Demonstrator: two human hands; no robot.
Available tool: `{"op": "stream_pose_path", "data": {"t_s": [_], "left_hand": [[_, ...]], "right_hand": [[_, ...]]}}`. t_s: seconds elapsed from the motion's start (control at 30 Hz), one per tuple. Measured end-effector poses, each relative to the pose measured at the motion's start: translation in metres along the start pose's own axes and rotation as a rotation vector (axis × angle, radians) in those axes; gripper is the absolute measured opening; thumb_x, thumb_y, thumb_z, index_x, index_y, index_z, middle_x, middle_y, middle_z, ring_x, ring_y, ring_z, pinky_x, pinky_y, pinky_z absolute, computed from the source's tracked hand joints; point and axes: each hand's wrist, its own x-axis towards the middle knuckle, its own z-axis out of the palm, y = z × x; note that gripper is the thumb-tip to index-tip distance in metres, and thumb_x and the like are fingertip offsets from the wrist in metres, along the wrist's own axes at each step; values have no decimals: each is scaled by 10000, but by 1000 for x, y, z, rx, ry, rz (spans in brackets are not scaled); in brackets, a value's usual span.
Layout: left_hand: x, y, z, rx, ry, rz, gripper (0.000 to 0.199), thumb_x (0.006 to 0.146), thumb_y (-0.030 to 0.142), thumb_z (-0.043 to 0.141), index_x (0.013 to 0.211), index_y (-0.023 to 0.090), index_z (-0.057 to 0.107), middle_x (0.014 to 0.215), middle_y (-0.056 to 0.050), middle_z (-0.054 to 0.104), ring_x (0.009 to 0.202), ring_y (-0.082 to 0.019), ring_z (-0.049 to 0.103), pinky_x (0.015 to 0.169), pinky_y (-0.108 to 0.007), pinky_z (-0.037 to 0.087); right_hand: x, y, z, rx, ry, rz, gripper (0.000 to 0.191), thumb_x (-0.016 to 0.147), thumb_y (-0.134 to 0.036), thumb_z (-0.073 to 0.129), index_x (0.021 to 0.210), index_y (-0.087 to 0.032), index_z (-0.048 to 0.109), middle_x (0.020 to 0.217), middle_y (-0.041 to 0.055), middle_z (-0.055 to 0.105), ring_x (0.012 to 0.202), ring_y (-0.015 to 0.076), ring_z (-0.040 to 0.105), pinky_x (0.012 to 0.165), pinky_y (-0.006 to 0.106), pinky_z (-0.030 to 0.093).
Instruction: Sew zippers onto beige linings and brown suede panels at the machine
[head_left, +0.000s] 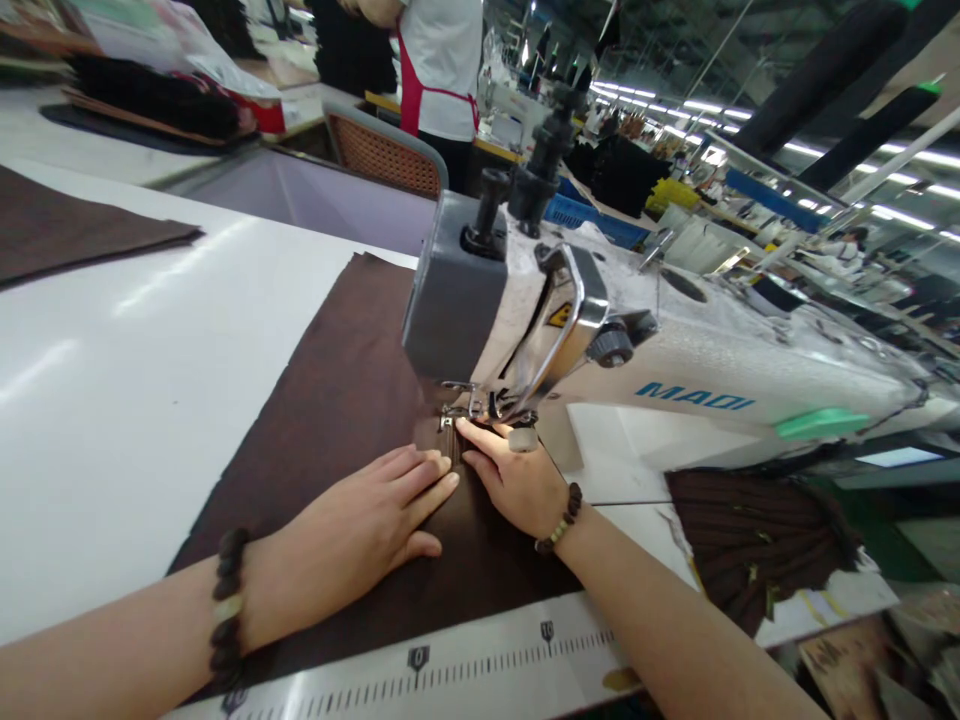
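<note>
A dark brown fabric panel (322,370) lies under the head of a sewing machine (510,300). My left hand (367,510) rests flat on the panel, fingers stretched toward the presser foot (448,418) and thumb out to the side. Close by on the right, my right hand (521,480) presses the cloth with its fingers extended, the index fingertip right beside the foot. Between the two hands runs a narrow dark strip (455,450), perhaps a zipper, leading under the foot. The needle point is too small to make out.
A printed ruler scale (480,665) runs along the table's front edge. To the right lies a bundle of brown zipper-like strips (750,540). Another brown panel (82,230) is at the far left. Behind the machine stand a chair (386,150) and a person in a red-trimmed apron (442,70).
</note>
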Motion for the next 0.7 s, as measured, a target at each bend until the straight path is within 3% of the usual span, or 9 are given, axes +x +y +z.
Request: {"op": "stream_pose_path", "data": {"t_s": [0.27,0.43,0.7], "left_hand": [[8,-10,-2,-29,-8,-14,456,904,442,564,1234,127,543,1204,-117,587,1083,-266,558,977,-399,468],[13,-18,-5,-88,9,-69,405,897,414,583,1219,169,569,1165,-108,561,1055,-246,550,959,-385,479],[19,-28,-3,-20,-20,-83,468,888,467,562,1220,141,609,1109,-137,566,1002,-271,536,905,-412,487]], "right_hand": [[9,11,4,-53,-33,-43,324,955,-228,444,1220,-209,630,1183,69,653,1099,207,597,977,403,463],[18,23,13,-166,-44,15,278,944,-250,464,1029,-169,716,970,97,716,953,240,660,882,382,510],[32,27,3,-140,-77,-58,263,920,-237,486,1068,-216,703,1023,56,710,1044,202,640,975,330,475]]}}
